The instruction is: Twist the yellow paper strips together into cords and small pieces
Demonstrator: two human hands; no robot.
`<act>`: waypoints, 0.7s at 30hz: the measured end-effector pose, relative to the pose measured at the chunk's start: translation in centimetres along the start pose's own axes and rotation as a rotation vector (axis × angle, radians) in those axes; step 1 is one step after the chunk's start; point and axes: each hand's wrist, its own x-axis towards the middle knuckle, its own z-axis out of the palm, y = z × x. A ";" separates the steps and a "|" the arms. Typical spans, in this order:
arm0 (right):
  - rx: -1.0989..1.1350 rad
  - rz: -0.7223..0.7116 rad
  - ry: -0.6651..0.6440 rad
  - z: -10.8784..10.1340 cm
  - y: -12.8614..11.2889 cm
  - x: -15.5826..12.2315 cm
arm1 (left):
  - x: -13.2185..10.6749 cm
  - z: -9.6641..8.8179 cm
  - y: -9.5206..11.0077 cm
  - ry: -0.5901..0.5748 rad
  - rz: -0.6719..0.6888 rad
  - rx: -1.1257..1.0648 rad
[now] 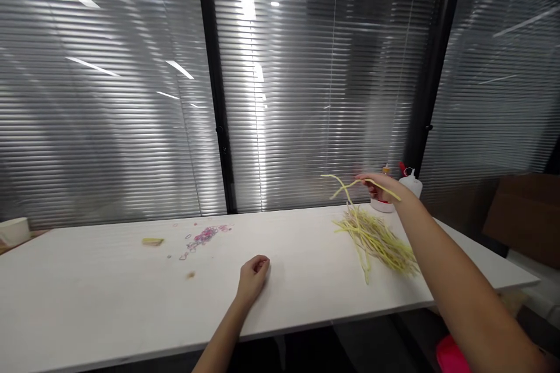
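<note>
My right hand [377, 185] is raised at the right, its fingers closed on a few long, thin yellow strands [342, 187]. Some of them bend and hang towards the tabletop. Just below lies a loose pile of similar yellow and pale strands [382, 242]; what they are made of I cannot tell. My left hand [254, 275] rests near the middle of the white table [301, 268], fingers curled in a loose fist with nothing visible in it. Left of it lie scattered small pink and purple rings [205, 236], like elastic bands.
A small yellowish bundle [153, 241] and a brown spot [191, 274] are on the left of the table. White squeeze bottles [411, 185] stand behind my right hand. A white bowl [14, 231] is at the far left, a cardboard box [522, 221] at the right. Blinds rise behind.
</note>
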 end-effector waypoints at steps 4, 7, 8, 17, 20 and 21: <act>0.327 0.144 -0.230 2.1 -0.7 -0.8 | -0.2 0.0 0.1 -0.022 0.021 0.031; 0.404 0.119 -0.279 3.5 -1.1 -1.2 | -0.3 -0.1 0.0 -0.028 0.022 0.047; 0.424 0.105 -0.293 3.9 -1.3 -1.3 | -0.3 -0.1 -0.1 -0.030 0.021 0.046; 0.625 0.031 -0.384 5.9 -2.4 -2.1 | -0.1 0.0 -0.7 -0.034 0.014 0.006; 0.824 0.052 -0.494 8.4 -1.8 -3.3 | -0.1 0.0 -0.4 -0.016 0.005 -0.028; 0.880 0.062 -0.535 9.7 -1.5 -3.8 | -0.1 0.0 -0.3 -0.006 -0.008 -0.054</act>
